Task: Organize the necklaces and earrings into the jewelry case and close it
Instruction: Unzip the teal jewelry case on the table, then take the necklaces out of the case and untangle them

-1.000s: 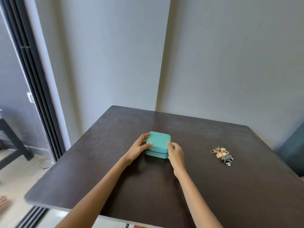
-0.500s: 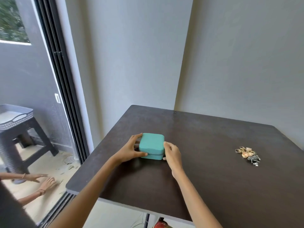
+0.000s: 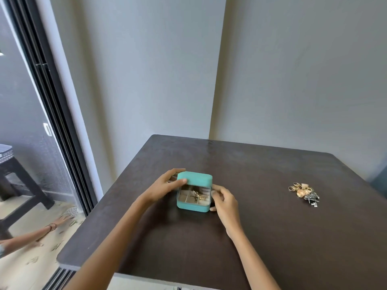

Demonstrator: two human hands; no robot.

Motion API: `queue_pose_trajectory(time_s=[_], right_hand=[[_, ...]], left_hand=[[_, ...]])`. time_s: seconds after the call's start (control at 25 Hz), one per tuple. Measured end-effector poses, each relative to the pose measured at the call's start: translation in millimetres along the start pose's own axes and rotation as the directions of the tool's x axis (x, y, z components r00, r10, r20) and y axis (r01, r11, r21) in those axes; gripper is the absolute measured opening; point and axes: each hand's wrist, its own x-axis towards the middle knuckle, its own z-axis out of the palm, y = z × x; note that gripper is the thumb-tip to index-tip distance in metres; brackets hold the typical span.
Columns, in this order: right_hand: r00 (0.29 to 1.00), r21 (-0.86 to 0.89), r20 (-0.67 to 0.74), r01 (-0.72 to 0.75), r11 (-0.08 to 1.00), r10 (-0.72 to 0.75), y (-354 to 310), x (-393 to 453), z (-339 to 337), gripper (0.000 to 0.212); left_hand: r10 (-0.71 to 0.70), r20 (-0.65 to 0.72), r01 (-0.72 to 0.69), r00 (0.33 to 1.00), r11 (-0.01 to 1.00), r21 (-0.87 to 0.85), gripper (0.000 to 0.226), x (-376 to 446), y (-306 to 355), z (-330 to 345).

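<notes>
Dark brown table (image 3: 272,237) — teal jewelry case (image 3: 193,205) near its middle, jewelry pile (image 3: 304,193) well to the right.

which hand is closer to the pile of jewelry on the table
The right hand. It holds the teal case's right side, with bare table between it and the jewelry pile further right. The left hand grips the lid on the case's far side from the pile.

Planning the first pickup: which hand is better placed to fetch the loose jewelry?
Probably the right hand: the jewelry pile lies on its side of the table, and the left hand is holding the case lid up.
</notes>
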Motion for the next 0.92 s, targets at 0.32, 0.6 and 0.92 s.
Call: queue_pose_trajectory(time_s=[0.32,0.6,0.92], right_hand=[[0.998,-0.067,0.031,0.060,0.996,-0.058,7,9,2,0.027],[0.996,-0.146,0.036,0.085,0.986,-0.081,7,9,3,0.024],[0.942,-0.731,0.297,0.331,0.596,-0.158,-34,15,6,0.024]], left_hand=[[0.038,-0.353,-0.029,0.935,0.999,0.031,0.046,61,20,12],[-0.087,-0.399,0.096,0.913,0.995,0.004,0.022,75,-11,17],[-0.067,-0.413,0.028,0.908,0.995,-0.099,0.023,67,-30,0]])
